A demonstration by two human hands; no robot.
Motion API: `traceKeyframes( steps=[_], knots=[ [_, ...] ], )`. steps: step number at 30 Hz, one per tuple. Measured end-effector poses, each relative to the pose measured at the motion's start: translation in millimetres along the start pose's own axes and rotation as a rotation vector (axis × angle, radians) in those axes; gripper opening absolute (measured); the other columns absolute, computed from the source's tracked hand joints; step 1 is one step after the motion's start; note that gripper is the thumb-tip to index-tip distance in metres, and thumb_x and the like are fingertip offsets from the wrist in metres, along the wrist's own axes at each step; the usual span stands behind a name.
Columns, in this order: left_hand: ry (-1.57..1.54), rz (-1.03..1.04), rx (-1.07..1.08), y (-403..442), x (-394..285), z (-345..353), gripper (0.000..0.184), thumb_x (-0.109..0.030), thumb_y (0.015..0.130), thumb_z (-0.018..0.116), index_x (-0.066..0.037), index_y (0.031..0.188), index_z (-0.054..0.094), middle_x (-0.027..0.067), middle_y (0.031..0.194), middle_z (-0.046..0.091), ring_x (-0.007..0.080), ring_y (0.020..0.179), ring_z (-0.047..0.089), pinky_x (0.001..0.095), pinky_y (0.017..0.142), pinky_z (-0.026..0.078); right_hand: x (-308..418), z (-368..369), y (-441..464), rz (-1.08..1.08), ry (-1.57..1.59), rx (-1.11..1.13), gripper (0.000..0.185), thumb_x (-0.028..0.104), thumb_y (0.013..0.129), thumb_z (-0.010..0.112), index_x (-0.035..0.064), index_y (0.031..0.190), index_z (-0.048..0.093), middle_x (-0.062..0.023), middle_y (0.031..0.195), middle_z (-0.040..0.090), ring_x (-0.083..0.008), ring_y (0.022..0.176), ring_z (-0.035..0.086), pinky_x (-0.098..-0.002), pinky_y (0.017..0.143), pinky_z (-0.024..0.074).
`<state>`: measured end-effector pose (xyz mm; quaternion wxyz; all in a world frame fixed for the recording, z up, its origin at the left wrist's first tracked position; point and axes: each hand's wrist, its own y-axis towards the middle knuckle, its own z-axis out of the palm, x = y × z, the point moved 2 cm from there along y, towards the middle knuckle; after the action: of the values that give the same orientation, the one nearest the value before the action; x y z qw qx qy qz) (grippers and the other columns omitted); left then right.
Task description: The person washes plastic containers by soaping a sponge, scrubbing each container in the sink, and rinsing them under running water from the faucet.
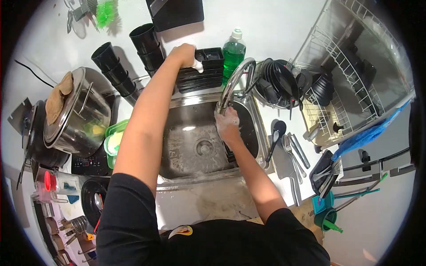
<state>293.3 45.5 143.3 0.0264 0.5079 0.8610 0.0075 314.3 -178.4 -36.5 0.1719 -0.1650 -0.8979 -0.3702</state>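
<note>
My left hand [183, 55] reaches across the sink to the left end of a stack of black rectangular trays [200, 79]. Its foam-covered thumb lies along the front of the stack, and the other fingers are hidden, closed around the top tray's end. Wet with suds, my right hand [227, 124] is closed right under the spout of the curved metal faucet [230, 84]. A narrow black piece [230, 155] shows below that hand, against the right side of the steel sink [179, 157]; its shape is mostly hidden, and I cannot tell what the fingers grip.
Green dish soap [234, 53] stands behind the faucet. Stacked black cups [114, 71], a lidded steel pot [80, 117] and a green sponge tray [115, 139] are left. Right are a bowl of black dishes [279, 82], loose cutlery [293, 155] and a wire rack [341, 102].
</note>
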Motion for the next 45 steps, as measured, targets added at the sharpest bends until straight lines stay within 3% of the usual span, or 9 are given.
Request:
traceKeyframes(
  steps=[6,12,16,22,25,32,36,40,45],
  knots=[
    [-0.009,-0.103,-0.294,-61.5,-12.1,-6.5,0.05,-0.036,0.06,0.075,0.003,0.09,0.062,0.0214,0.092,0.062,0.0342,0.089,0.061,0.0394,0.077,0.05,57.3,28.5,42.6,0.847,1.622,-0.079,0.033,0.037,0.086,0.054,0.0071,0.099,0.058,-0.0095,0.097,0.059,-0.0247,0.094,0.055,-0.0409,0.084,0.0416],
    [-0.331,-0.133,-0.234,-176.2,-23.3,33.1,0.05,-0.042,0.066,0.067,0.005,0.082,0.064,0.026,0.087,0.061,0.0393,0.08,0.061,0.0408,0.076,0.049,116.4,17.1,55.6,0.749,2.301,0.255,0.04,0.047,0.085,0.046,0.0099,0.096,0.054,-0.0065,0.082,0.06,-0.0211,0.08,0.059,-0.0348,0.076,0.0469],
    [-0.41,-0.363,-0.198,-236.5,53.0,36.1,0.035,-0.032,0.072,0.066,0.001,0.085,0.065,0.0243,0.083,0.061,0.0383,0.081,0.06,0.0411,0.073,0.048,128.0,32.2,13.1,1.268,1.976,0.28,0.033,0.036,0.081,0.05,0.0051,0.091,0.05,-0.0135,0.081,0.058,-0.0282,0.074,0.06,-0.0422,0.07,0.0514],
    [-0.158,-0.673,0.202,-271.8,184.1,159.2,0.031,-0.02,0.07,0.061,0.0,0.093,0.063,0.0227,0.101,0.06,0.0367,0.095,0.058,0.0445,0.079,0.047,130.2,43.0,-15.2,1.187,1.998,0.371,0.042,0.043,0.085,0.048,0.0045,0.101,0.045,-0.015,0.085,0.057,-0.0286,0.073,0.06,-0.0451,0.068,0.0519],
    [-0.134,-0.784,-0.073,-281.8,174.3,150.7,0.03,-0.019,0.069,0.061,0.0,0.092,0.063,0.0245,0.095,0.06,0.0381,0.089,0.06,0.044,0.078,0.048,137.3,42.8,-15.2,1.124,1.957,0.611,0.066,0.064,0.08,0.044,0.0055,0.111,0.042,-0.0148,0.09,0.057,-0.027,0.073,0.06,-0.0432,0.066,0.0529],
    [-0.151,-0.515,-0.594,-281.7,83.6,18.5,0.04,-0.026,0.074,0.062,0.002,0.1,0.053,0.0216,0.097,0.055,0.0354,0.096,0.051,0.0411,0.081,0.041,147.2,29.0,-1.6,0.988,1.823,0.609,0.072,0.069,0.08,0.033,0.0055,0.114,0.044,-0.0152,0.093,0.058,-0.0274,0.076,0.061,-0.0455,0.068,0.0526],
    [-0.654,-0.338,-0.511,-253.7,-14.5,35.8,0.034,-0.023,0.076,0.062,0.003,0.097,0.055,0.022,0.095,0.054,0.0355,0.09,0.052,0.0398,0.081,0.039,164.9,39.7,-0.3,1.035,1.867,0.543,0.067,0.065,0.082,0.039,0.01,0.119,0.045,-0.0057,0.087,0.058,-0.0184,0.07,0.06,-0.0352,0.064,0.0532],
    [-0.465,-0.201,-0.591,-240.1,-42.3,100.6,0.02,-0.018,0.078,0.057,0.001,0.083,0.059,0.0206,0.091,0.057,0.0397,0.082,0.052,0.0408,0.081,0.039,129.6,34.3,-8.9,0.934,1.787,0.47,0.066,0.059,0.088,0.031,0.0079,0.129,0.038,-0.0083,0.126,0.046,-0.0222,0.118,0.041,-0.0324,0.094,0.0367],
    [-0.347,-0.069,-0.608,-232.6,-50.9,113.6,0.015,-0.014,0.073,0.055,-0.005,0.083,0.062,0.0175,0.085,0.06,0.0358,0.081,0.055,0.0425,0.077,0.042,112.9,19.7,-27.4,0.801,1.382,0.581,0.075,0.062,0.086,0.032,0.005,0.134,0.031,-0.013,0.134,0.038,-0.0242,0.126,0.029,-0.0338,0.104,0.0199]
  ],
)
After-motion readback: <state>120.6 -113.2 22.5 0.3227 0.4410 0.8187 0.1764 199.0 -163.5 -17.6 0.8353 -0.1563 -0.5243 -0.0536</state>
